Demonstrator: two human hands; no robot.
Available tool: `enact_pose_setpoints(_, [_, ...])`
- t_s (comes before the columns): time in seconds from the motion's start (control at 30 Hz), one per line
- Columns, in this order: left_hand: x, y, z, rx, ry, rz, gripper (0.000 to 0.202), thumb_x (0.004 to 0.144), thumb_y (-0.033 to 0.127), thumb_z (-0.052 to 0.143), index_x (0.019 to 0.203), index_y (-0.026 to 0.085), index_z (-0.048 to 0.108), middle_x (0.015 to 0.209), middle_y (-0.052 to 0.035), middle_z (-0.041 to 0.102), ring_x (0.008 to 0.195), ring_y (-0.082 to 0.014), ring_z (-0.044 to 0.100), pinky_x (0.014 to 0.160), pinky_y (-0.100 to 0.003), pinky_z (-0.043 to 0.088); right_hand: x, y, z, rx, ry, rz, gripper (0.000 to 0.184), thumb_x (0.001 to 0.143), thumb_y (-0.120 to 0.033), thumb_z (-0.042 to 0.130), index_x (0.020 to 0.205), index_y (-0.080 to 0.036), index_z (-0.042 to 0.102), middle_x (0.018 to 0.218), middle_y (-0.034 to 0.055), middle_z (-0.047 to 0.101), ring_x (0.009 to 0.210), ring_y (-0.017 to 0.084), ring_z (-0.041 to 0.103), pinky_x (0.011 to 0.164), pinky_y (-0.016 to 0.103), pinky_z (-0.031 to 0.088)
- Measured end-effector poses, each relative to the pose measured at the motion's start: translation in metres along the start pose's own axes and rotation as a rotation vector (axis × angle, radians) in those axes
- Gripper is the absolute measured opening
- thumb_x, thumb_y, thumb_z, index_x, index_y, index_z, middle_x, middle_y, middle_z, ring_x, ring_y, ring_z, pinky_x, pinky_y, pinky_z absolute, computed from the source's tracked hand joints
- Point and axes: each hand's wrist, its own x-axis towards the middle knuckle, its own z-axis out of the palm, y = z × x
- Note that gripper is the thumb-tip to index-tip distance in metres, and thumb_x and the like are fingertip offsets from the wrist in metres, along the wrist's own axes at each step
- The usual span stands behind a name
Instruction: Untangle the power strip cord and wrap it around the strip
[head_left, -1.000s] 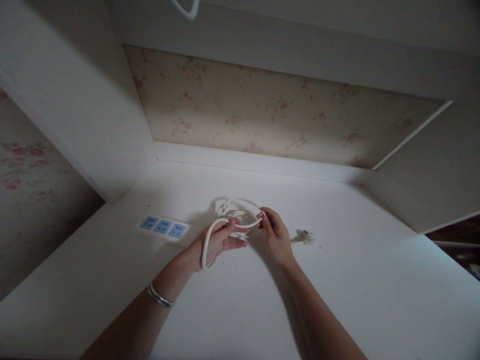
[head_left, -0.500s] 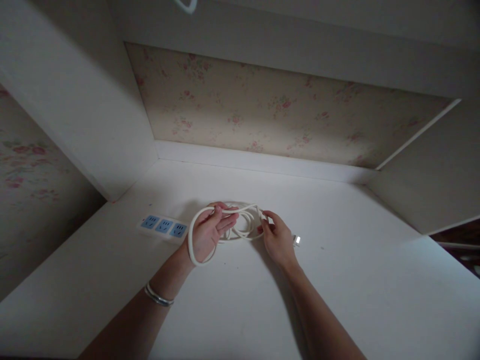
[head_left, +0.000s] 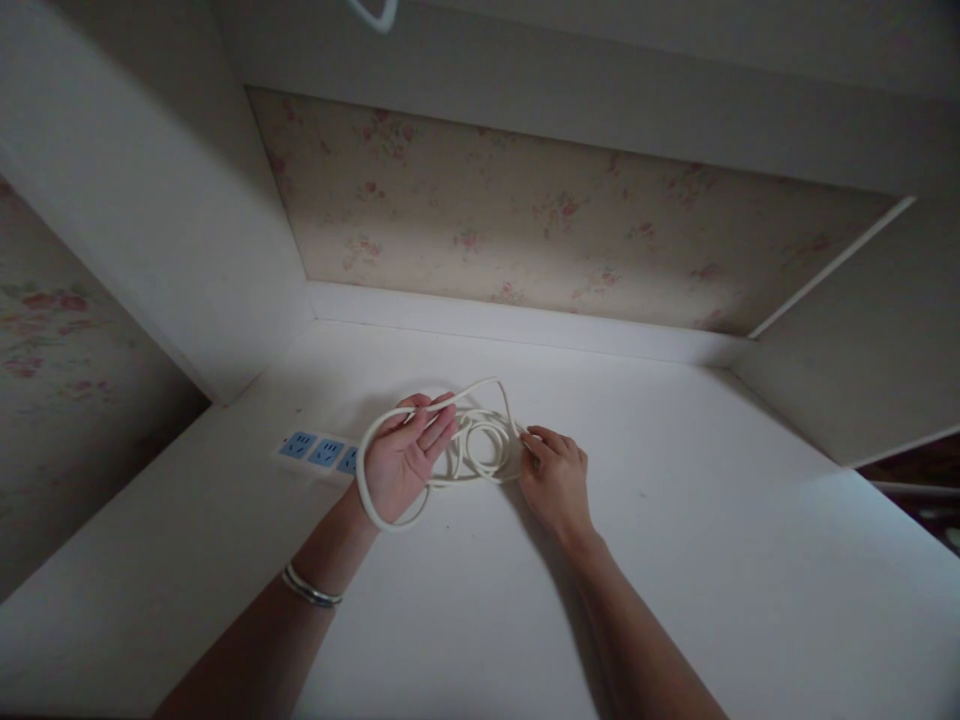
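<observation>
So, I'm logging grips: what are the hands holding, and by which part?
The white cord: one loop runs round the left hand, and the right hand pinches the coil's right edge.

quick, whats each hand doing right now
Left hand: open, fingers straight, a loop of the white cord around it.
Right hand: closed, pinching the right edge of the cord's coil.

Cream cord (head_left: 484, 440) looks like smooth, faintly glossy plastic sheathing, lying on a matt, white-painted worktop (head_left: 712, 560). On the far wall there's matt floral wallpaper (head_left: 525, 220). The power strip (head_left: 315, 449) at left is smooth white-and-blue plastic, and the thin bracelet (head_left: 309, 590) glints like polished metal.
</observation>
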Motion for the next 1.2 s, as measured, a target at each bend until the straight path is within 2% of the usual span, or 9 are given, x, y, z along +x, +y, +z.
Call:
enact_pose_setpoints(0.1, [0.002, 0.000, -0.001, -0.006, 0.012, 0.008, 0.015, 0.089, 0.012, 0.054, 0.091, 0.021, 0.066, 0.108, -0.0013, 0.072, 0.093, -0.0139, 0.069, 0.089, -0.031, 0.052, -0.001, -0.001, -0.002, -0.056, -0.025, 0.011, 0.032, 0.079, -0.011, 0.051, 0.101, -0.021, 0.072, 0.113, 0.0060, 0.068, 0.103, 0.025, 0.056, 0.097, 0.045, 0.035])
enact_pose_setpoints(0.27, [0.002, -0.001, 0.001, 0.048, 0.040, 0.046, 0.007, 0.086, 0.021, 0.062, 0.091, 0.024, 0.065, 0.110, 0.0016, 0.070, 0.072, -0.0099, 0.064, 0.069, -0.026, 0.052, -0.001, -0.002, -0.001, -0.026, -0.051, 0.004, 0.038, 0.073, -0.011, 0.054, 0.108, -0.015, 0.069, 0.116, 0.0097, 0.065, 0.106, 0.026, 0.053, 0.094, 0.040, 0.042])
enact_pose_setpoints(0.4, [0.002, -0.002, 0.002, 0.102, 0.085, 0.077, 0.007, 0.084, 0.024, 0.065, 0.091, 0.024, 0.063, 0.109, 0.0010, 0.069, 0.067, -0.0086, 0.059, 0.066, -0.024, 0.048, -0.001, -0.001, -0.002, -0.012, -0.008, -0.040, 0.044, 0.071, -0.007, 0.051, 0.111, -0.013, 0.067, 0.118, 0.0113, 0.063, 0.106, 0.027, 0.053, 0.096, 0.041, 0.043])
enact_pose_setpoints(0.53, [0.003, -0.002, 0.001, 0.097, 0.082, 0.099, 0.009, 0.083, 0.024, 0.067, 0.091, 0.024, 0.063, 0.105, 0.0006, 0.070, 0.065, -0.0084, 0.057, 0.066, -0.024, 0.046, -0.002, 0.002, -0.002, 0.058, 0.045, -0.040, 0.046, 0.074, -0.006, 0.045, 0.116, -0.011, 0.064, 0.122, 0.0128, 0.061, 0.108, 0.027, 0.052, 0.096, 0.040, 0.045])
enact_pose_setpoints(0.8, [0.005, 0.002, -0.001, -0.044, 0.092, 0.081, 0.010, 0.083, 0.023, 0.067, 0.092, 0.026, 0.063, 0.099, 0.0040, 0.072, 0.058, -0.0069, 0.050, 0.061, -0.024, 0.045, 0.002, 0.007, 0.005, 0.368, 0.034, 0.167, 0.034, 0.079, -0.013, 0.039, 0.094, -0.016, 0.070, 0.113, 0.0100, 0.067, 0.104, 0.022, 0.061, 0.096, 0.037, 0.046])
enact_pose_setpoints(1.03, [0.008, 0.004, -0.003, -0.158, 0.114, 0.094, 0.006, 0.086, 0.019, 0.063, 0.091, 0.024, 0.063, 0.090, 0.0045, 0.072, 0.048, -0.0045, 0.040, 0.053, -0.021, 0.041, 0.004, 0.015, 0.004, 0.436, 0.043, 0.255, 0.038, 0.077, -0.018, 0.039, 0.098, -0.014, 0.071, 0.109, 0.0110, 0.070, 0.104, 0.023, 0.062, 0.097, 0.038, 0.044])
enact_pose_setpoints(1.2, [0.006, 0.005, -0.001, -0.159, 0.090, 0.086, 0.007, 0.088, 0.018, 0.059, 0.090, 0.023, 0.064, 0.088, 0.0045, 0.072, 0.046, -0.0038, 0.040, 0.054, -0.021, 0.040, 0.006, 0.015, 0.001, 0.565, -0.012, 0.400, 0.034, 0.078, -0.027, 0.045, 0.097, -0.017, 0.072, 0.099, 0.0084, 0.073, 0.093, 0.023, 0.064, 0.086, 0.035, 0.047])
